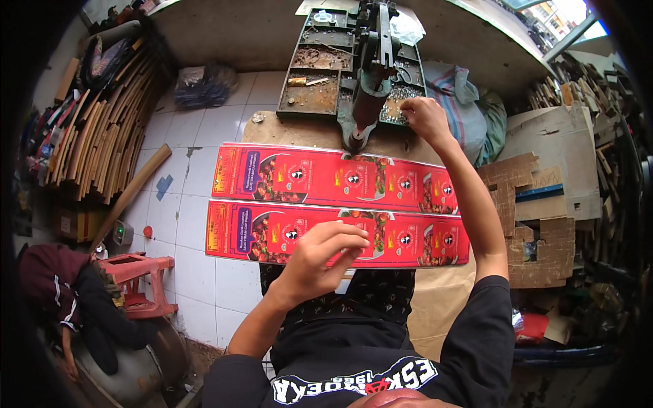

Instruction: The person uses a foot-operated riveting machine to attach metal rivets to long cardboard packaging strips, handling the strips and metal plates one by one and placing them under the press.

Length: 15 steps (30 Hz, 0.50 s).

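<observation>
While left hand [325, 256] sits over near panel [398, 239], right hand [426, 117] reaches far right, at small parts [393, 109] in tray [309, 113]. Panels: two, red, long axes left-right; far panel [326, 178] lies near side of press [371, 102], near-left of right hand. Left grip: half-curled, contents cannot tell. Right grip: fingertips bunched at parts, contents hidden.

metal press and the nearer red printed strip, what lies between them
The farther red printed strip lies between the metal press and the nearer one, as the head view shows.
</observation>
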Each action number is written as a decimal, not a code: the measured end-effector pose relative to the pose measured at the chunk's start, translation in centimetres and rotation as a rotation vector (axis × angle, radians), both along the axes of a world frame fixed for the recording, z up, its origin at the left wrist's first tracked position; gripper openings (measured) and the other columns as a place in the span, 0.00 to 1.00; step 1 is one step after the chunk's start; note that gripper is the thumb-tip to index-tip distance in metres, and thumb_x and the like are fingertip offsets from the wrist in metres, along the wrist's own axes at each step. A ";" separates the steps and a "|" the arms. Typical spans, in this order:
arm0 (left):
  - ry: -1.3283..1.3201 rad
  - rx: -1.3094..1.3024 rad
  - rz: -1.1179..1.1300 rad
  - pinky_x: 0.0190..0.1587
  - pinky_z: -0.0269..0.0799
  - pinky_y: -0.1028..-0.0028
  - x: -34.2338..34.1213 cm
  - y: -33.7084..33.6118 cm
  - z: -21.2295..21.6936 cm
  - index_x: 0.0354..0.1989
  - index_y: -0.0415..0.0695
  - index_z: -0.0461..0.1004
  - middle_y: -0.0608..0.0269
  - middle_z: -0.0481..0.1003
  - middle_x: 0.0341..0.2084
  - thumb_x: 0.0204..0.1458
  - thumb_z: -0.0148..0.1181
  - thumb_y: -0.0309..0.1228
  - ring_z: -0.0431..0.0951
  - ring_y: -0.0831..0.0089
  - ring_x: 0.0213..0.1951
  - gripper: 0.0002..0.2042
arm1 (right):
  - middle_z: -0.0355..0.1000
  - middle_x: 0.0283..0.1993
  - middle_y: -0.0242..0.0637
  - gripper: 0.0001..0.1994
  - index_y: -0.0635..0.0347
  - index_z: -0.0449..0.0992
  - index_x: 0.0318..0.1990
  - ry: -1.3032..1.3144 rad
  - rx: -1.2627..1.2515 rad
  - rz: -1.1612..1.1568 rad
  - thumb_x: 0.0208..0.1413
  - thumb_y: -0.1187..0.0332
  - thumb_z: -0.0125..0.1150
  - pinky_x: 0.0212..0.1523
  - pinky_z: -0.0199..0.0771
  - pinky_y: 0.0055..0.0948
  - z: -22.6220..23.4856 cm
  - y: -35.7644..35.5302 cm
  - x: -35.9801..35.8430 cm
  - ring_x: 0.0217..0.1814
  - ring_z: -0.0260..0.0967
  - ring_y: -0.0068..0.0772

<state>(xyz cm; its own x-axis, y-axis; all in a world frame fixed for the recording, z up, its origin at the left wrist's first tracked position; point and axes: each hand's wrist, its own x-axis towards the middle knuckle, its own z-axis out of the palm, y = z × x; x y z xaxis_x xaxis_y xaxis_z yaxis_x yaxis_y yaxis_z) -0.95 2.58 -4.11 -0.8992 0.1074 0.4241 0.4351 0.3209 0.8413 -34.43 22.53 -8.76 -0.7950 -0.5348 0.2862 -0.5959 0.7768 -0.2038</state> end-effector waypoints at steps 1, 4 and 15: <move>0.011 -0.035 0.067 0.51 0.76 0.65 -0.1 -0.8 -0.5 0.39 0.42 0.79 0.59 0.81 0.41 0.48 0.65 0.16 0.81 0.59 0.46 0.11 | 0.79 0.38 0.43 0.07 0.53 0.84 0.36 0.013 0.003 0.009 0.54 0.66 0.62 0.47 0.76 0.45 -0.1 -0.2 -0.3 0.45 0.77 0.48; -0.014 -0.051 0.157 0.45 0.78 0.67 -0.2 -2.3 -2.0 0.38 0.40 0.78 0.57 0.81 0.39 0.49 0.64 0.15 0.82 0.61 0.44 0.09 | 0.79 0.37 0.45 0.06 0.55 0.83 0.35 0.006 0.028 0.046 0.53 0.68 0.61 0.47 0.76 0.46 -0.3 0.0 -1.2 0.45 0.76 0.49; -0.097 -0.053 0.239 0.39 0.77 0.72 -0.6 -3.2 -5.3 0.39 0.38 0.78 0.56 0.81 0.38 0.53 0.63 0.19 0.82 0.64 0.40 0.07 | 0.77 0.37 0.49 0.06 0.63 0.79 0.37 -0.020 -0.025 0.196 0.52 0.74 0.60 0.47 0.75 0.43 -0.5 0.7 -2.3 0.42 0.76 0.52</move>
